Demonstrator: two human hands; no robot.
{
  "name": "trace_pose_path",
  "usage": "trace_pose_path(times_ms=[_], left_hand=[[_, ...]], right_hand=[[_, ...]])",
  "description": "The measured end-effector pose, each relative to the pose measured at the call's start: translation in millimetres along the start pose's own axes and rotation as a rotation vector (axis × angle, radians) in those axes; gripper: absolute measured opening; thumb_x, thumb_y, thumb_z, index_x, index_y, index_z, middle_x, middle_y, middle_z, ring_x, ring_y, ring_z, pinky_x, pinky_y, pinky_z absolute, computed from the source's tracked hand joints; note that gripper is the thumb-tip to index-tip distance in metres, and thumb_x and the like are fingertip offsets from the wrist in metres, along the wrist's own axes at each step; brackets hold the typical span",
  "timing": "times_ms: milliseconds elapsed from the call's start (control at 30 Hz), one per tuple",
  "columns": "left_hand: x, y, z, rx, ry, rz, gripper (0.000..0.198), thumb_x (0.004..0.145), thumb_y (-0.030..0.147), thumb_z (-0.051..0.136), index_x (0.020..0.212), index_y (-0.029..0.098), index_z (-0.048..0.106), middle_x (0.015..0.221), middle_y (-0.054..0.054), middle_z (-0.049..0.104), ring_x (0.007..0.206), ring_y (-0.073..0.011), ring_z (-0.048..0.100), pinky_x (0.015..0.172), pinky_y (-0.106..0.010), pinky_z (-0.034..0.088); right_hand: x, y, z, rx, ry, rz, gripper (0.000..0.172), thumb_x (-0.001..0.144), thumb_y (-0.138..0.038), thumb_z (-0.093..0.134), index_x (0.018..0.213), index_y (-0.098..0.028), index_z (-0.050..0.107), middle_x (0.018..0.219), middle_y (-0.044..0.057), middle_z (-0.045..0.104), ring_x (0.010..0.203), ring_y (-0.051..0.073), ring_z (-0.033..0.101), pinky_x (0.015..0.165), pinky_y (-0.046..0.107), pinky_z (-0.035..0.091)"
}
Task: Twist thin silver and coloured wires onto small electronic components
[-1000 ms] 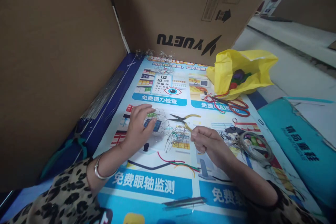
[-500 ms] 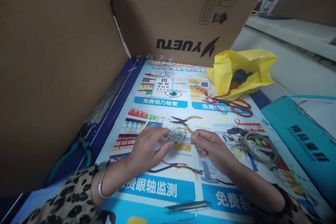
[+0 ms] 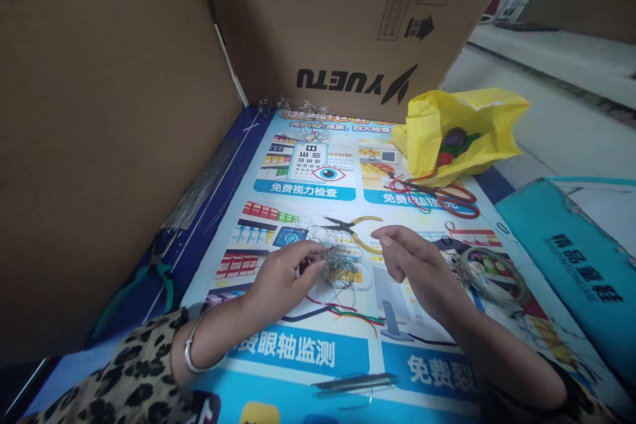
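Note:
My left hand (image 3: 288, 273) is closed, thumb and fingers pinching a tangled piece of thin silver wire (image 3: 340, 266) bent into loops. Off to its right, my right hand (image 3: 415, 258) has its fingers curled in a pinch; whatever it holds, if anything, is too thin to make out. Beyond both hands lie yellow-handled pliers (image 3: 355, 228), jaws pointing left. Red, green and yellow cords (image 3: 355, 315) rest just below the wire piece. Nearer me is a small bundle of straight dark wires (image 3: 355, 382).
Cardboard walls (image 3: 278, 26) stand left and behind. Right are a yellow bag (image 3: 422, 126), red-handled scissors (image 3: 460, 202), a coil of wire (image 3: 497, 276) and a teal box (image 3: 561, 258). Teal-handled pliers (image 3: 166, 285) and straight wires (image 3: 201, 189) lie left; wire pieces (image 3: 313, 111) sit at the back.
My left hand has closed on the wire piece, which shifted slightly. My right hand has moved right, away from it.

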State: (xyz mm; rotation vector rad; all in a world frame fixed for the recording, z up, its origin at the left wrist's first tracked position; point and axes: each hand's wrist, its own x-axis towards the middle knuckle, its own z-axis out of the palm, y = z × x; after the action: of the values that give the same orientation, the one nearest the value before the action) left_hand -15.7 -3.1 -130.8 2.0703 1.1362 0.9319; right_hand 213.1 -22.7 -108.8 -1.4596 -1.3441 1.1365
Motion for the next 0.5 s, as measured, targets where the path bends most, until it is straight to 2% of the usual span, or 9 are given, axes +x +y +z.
trace_pose_path(times_ms=[67,133,200,267,333,367,400,467,500], left_hand=[[-3,5,-0.5,0.021,0.041,0.050,0.017,0.082,0.017,0.056,0.098,0.019,0.062,0.083,-0.003,0.068,0.074,-0.0128,0.062,0.066,-0.025,0.051],[-9,14,-0.4,-0.013,0.043,0.078,0.015,0.082,0.016,0.056,0.096,0.017,0.062,0.083,-0.003,0.066,0.072,-0.0123,0.060,0.067,-0.025,0.051],[-17,27,1.0,-0.121,-0.031,0.050,0.021,0.081,0.017,0.058,0.102,0.016,0.059,0.090,-0.005,0.064,0.066,-0.0095,0.058,0.064,-0.023,0.051],[-26,40,3.3,-0.248,-0.138,-0.001,0.036,0.080,0.016,0.059,0.115,0.016,0.052,0.103,-0.008,0.062,0.069,-0.0096,0.058,0.065,-0.022,0.051],[-33,49,5.7,-0.338,-0.278,-0.061,0.041,0.078,0.016,0.061,0.118,0.017,0.050,0.106,-0.008,0.063,0.086,-0.0140,0.061,0.075,-0.025,0.051],[-36,52,6.8,-0.367,-0.298,-0.090,0.042,0.078,0.017,0.062,0.118,0.017,0.050,0.109,-0.008,0.063,0.096,-0.0168,0.060,0.083,-0.027,0.049],[-38,53,8.0,-0.394,-0.332,-0.132,0.036,0.078,0.018,0.062,0.112,0.017,0.054,0.105,-0.007,0.064,0.094,-0.0167,0.061,0.081,-0.026,0.049],[-41,52,10.2,-0.451,-0.433,-0.241,0.012,0.083,0.020,0.055,0.093,0.017,0.060,0.079,-0.002,0.066,0.069,-0.0117,0.062,0.063,-0.020,0.049],[-43,50,11.2,-0.468,-0.464,-0.274,0.013,0.086,0.023,0.051,0.082,0.016,0.061,0.067,0.000,0.064,0.059,-0.0099,0.060,0.058,-0.019,0.047]], right_hand=[[-5,1,1,0.138,-0.004,0.009,0.020,0.089,-0.037,0.049,0.096,-0.021,0.057,0.051,-0.007,0.039,0.047,0.008,0.036,0.048,0.022,0.032],[-15,-1,5,0.258,-0.073,0.025,0.017,0.088,-0.034,0.052,0.100,-0.022,0.056,0.054,-0.007,0.041,0.049,0.008,0.038,0.048,0.021,0.032],[-29,-9,11,0.300,-0.233,0.042,0.018,0.087,-0.031,0.054,0.102,-0.022,0.054,0.063,-0.005,0.047,0.051,0.007,0.042,0.049,0.020,0.035],[-42,-19,19,0.260,-0.391,0.050,0.013,0.088,-0.029,0.052,0.098,-0.021,0.055,0.067,-0.004,0.050,0.054,0.008,0.045,0.051,0.020,0.038],[-53,-26,28,0.232,-0.491,-0.040,0.009,0.089,-0.026,0.050,0.094,-0.020,0.056,0.078,0.000,0.058,0.061,0.009,0.051,0.056,0.021,0.043],[-56,-27,32,0.196,-0.508,-0.103,0.009,0.089,-0.024,0.049,0.092,-0.020,0.056,0.081,0.002,0.060,0.068,0.011,0.054,0.061,0.022,0.045],[-59,-28,35,0.149,-0.503,-0.174,0.009,0.089,-0.021,0.049,0.091,-0.019,0.057,0.085,0.004,0.061,0.074,0.012,0.057,0.066,0.024,0.046],[-62,-25,39,0.043,-0.464,-0.314,0.012,0.089,-0.015,0.047,0.091,-0.020,0.059,0.085,0.005,0.064,0.080,0.013,0.058,0.071,0.025,0.047],[-63,-23,41,-0.007,-0.444,-0.369,0.015,0.088,-0.012,0.047,0.092,-0.020,0.059,0.084,0.005,0.064,0.080,0.014,0.059,0.072,0.025,0.047]])
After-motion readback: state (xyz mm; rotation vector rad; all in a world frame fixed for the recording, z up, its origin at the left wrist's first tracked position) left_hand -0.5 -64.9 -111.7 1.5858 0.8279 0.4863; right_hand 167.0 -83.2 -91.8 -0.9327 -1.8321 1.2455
